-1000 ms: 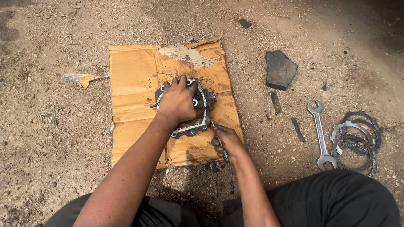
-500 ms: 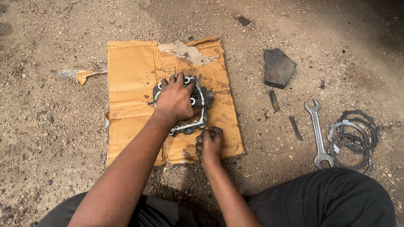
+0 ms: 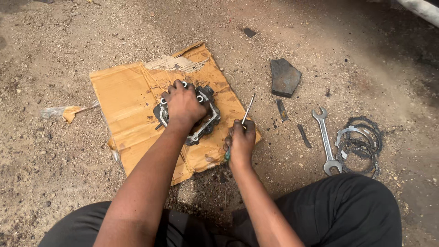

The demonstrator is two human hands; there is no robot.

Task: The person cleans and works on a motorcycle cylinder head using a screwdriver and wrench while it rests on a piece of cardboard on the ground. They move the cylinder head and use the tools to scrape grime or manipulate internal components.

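I am sitting on the ground and my left hand (image 3: 183, 104) is pressing down on a metal part (image 3: 203, 120) that is lying on a sheet of cardboard (image 3: 128, 114). The fingers are spread and curled over its top, so I am gripping it from above. The part is grey and dark, with a rounded outline, some small round holes and a pale flat rim along its lower right edge. It is sitting near the middle of the cardboard, a little to the right.

My right hand (image 3: 240, 142) is closed in a fist around a screwdriver (image 3: 247, 112). Its thin metal shaft is pointing up and slightly right, away from me, and its long axis is running from my fist toward the far edge of the cardboard. The tip is in the air, just beside the part and not touching it. A bit of green handle is showing under my fist.

The cardboard is brown, creased and torn at its top edge. The ground is sandy and rough with small stones. To the right, well apart from my hands, a shiny wrench (image 3: 325, 137) is lying lengthwise, next to a pile of thin toothed rings (image 3: 361, 142). A dark flat stone (image 3: 284, 77) is lying farther away.
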